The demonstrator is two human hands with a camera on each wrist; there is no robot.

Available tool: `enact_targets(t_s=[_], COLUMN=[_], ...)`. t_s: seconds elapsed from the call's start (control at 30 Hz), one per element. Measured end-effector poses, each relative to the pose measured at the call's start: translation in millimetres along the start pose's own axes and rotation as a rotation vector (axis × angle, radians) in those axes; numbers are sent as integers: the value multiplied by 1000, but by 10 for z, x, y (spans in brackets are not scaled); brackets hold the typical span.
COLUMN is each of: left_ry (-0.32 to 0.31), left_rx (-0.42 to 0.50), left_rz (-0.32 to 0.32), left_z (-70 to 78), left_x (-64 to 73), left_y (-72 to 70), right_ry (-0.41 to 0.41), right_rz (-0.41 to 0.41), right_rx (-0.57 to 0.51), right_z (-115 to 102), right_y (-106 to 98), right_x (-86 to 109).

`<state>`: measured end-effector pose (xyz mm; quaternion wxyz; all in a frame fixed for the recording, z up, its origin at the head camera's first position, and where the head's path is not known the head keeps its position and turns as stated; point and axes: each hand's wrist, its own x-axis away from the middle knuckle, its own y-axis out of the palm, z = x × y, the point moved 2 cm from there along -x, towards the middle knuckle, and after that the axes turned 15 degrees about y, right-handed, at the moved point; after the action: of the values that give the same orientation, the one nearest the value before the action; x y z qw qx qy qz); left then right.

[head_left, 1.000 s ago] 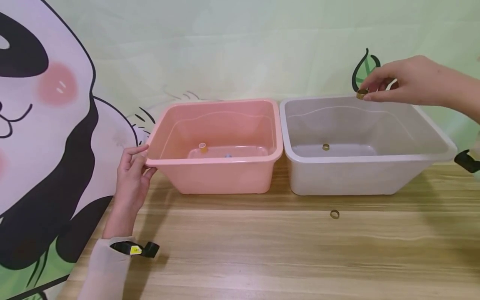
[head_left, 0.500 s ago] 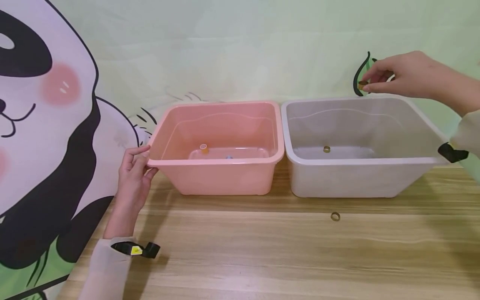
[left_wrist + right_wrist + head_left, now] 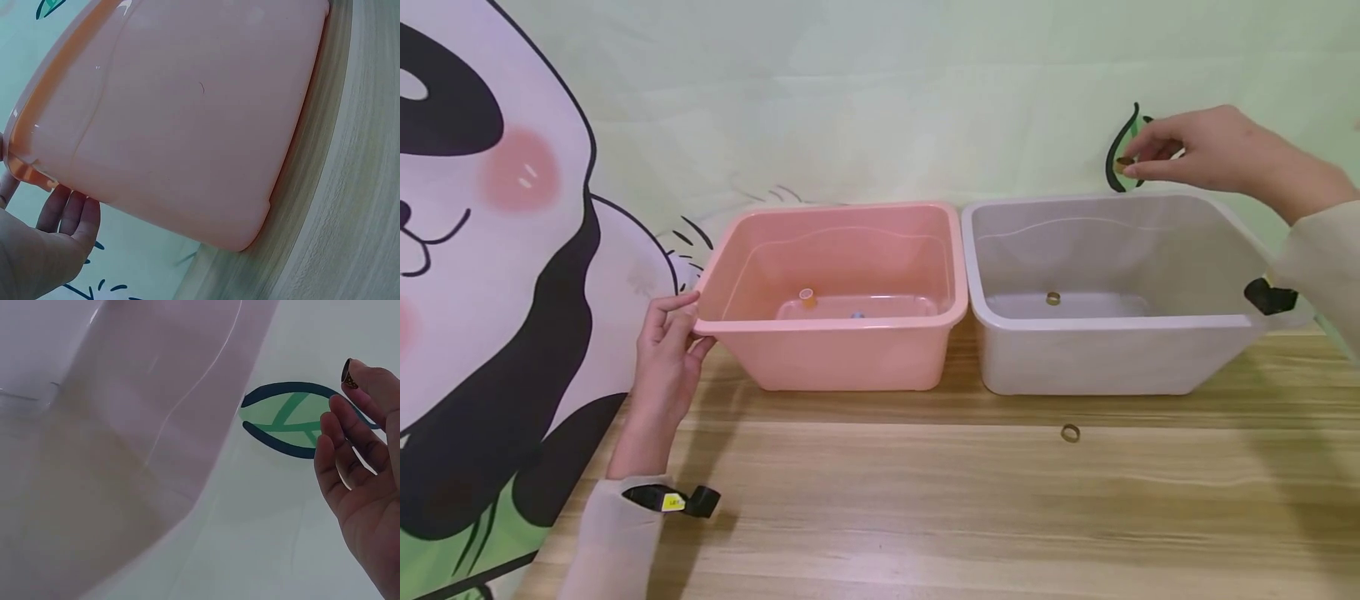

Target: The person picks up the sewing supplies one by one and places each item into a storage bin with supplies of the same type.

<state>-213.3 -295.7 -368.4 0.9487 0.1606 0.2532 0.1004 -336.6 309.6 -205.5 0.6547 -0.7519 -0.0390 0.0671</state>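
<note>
My left hand [image 3: 664, 358] grips the left rim of a pink plastic basin [image 3: 842, 358], thumb and fingers on either side of the edge, as the left wrist view also shows. Over the far rim of a grey basin [image 3: 1090, 358], my right hand [image 3: 1213, 154] pinches a small gold ring [image 3: 1124, 163] between thumb and index finger. The right wrist view shows this ring [image 3: 349, 374] at the fingertips. A second gold ring [image 3: 1053, 298] lies inside the grey basin. On the table in front of that basin is a third ring [image 3: 1071, 433].
A small orange cylinder [image 3: 807, 297] and a partly hidden bluish object [image 3: 858, 315] lie in the pink basin. Both basins stand side by side on a wooden table [image 3: 880, 508], against a backdrop printed with a panda [image 3: 542, 275].
My right hand has risen slightly with the ring, and its forearm and wrist camera have swung left over the grey basin's right end. The left hand keeps its hold on the pink rim.
</note>
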Motion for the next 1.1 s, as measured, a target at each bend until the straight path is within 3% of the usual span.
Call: enact_targets(t_s=[0.8,1.1], left_ry=[-2,-7], left_rx=[-8,-22], left_rz=[-3,-3], left_z=[10,18], left_x=[-12,4], left_y=[-1,-1], right_ry=[-83,-53], right_rz=[-90,-145], right_rx=[78,61], right_z=[121,110], right_y=[259,320], right_x=[-235,-287])
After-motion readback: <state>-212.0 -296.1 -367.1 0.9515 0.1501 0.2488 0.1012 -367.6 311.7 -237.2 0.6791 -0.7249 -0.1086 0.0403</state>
